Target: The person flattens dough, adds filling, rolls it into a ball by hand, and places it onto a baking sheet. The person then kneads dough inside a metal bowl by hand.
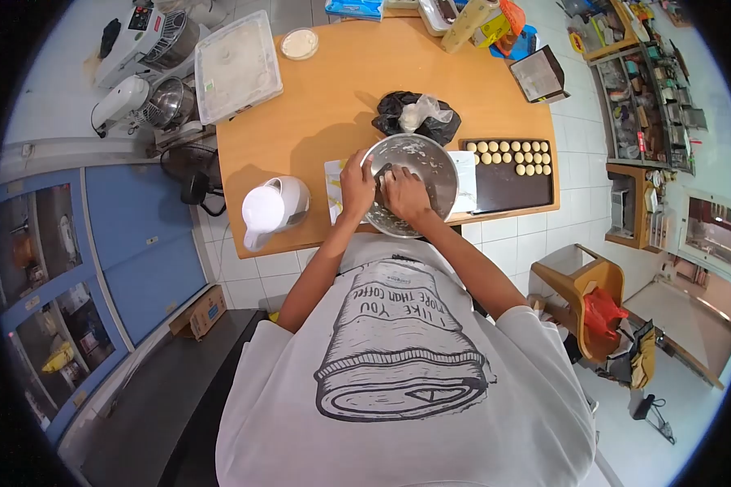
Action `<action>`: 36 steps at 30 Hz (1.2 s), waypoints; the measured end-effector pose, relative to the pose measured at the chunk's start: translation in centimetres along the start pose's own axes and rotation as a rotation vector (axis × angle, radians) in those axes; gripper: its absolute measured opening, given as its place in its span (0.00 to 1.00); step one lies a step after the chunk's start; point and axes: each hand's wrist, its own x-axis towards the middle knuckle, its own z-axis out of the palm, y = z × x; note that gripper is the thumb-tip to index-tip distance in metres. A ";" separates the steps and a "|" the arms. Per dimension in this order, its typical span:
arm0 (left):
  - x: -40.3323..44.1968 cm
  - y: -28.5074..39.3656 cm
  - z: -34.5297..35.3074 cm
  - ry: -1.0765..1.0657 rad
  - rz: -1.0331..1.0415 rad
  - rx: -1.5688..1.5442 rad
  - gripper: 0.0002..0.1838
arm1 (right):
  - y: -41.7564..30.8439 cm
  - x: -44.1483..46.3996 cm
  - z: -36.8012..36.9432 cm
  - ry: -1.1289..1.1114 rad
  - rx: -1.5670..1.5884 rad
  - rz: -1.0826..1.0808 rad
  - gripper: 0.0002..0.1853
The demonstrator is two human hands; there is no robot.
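A metal mixing bowl [439, 166] stands at the table's near edge, pale dough residue smeared over its inner wall. My left hand [356, 187] is closed over the bowl's left rim. Inside the bowl is my right hand [404, 193], its fingers curled by the left wall next to a small dark piece that I cannot make out clearly. To the right, a dark baking tray [508, 188] carries several round pale dough balls [508, 147] along its far side. Just behind the bowl lies a black plastic bag [394, 108] with a clear bag [421, 112] on it.
A white pitcher [274, 209] stands left on the wooden table [325, 89]. Farther back are a lidded plastic box [240, 69], a small round tub [300, 44] and an open carton [538, 75]. Stand mixers [126, 104] are beyond the table's left; a wooden chair [597, 280] is at right.
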 end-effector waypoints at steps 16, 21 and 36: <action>-0.3 0.6 -0.4 -0.007 0.009 -0.036 0.11 | 0.7 2.9 2.1 0.098 0.081 0.045 0.19; -0.3 0.1 -0.5 -0.024 -0.005 -0.029 0.12 | 1.3 1.8 2.1 0.286 0.357 0.393 0.22; -0.4 0.4 -1.0 -0.022 -0.034 -0.029 0.10 | 0.2 -0.6 -4.9 -0.150 0.311 0.243 0.23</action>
